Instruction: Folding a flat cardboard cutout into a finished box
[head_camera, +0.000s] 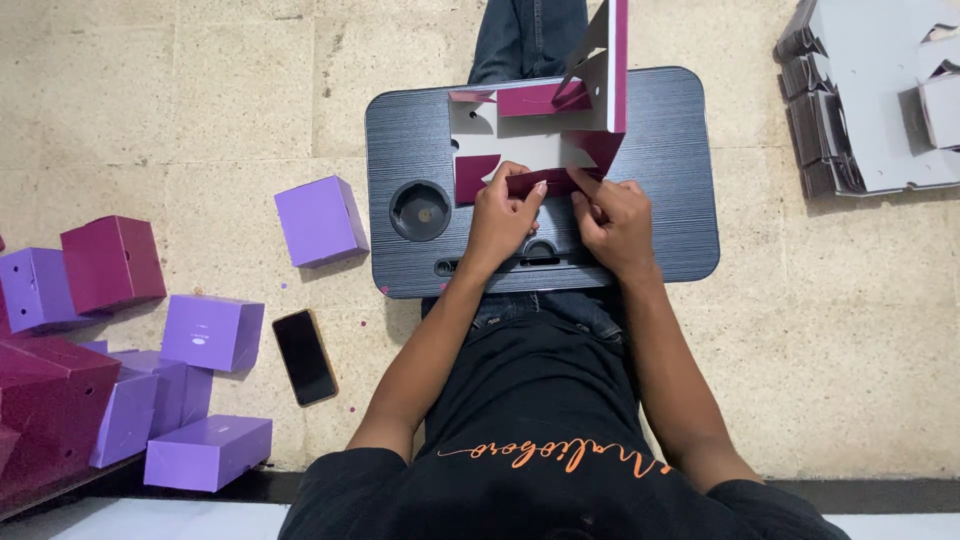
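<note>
A flat maroon-and-white cardboard box blank (545, 125) lies partly folded on a dark lap table (680, 200), with one panel standing upright at its right side. My left hand (503, 218) pinches the near maroon flap from the left. My right hand (612, 222) grips the same flap from the right. Both hands press the flap along the blank's front edge, thumbs and fingers closed on the card.
A round cup recess (420, 210) sits in the table's left part. On the floor at left lie several folded purple boxes (320, 220) and maroon boxes (112, 262), plus a black phone (305, 356). A stack of flat grey blanks (870, 95) lies at the top right.
</note>
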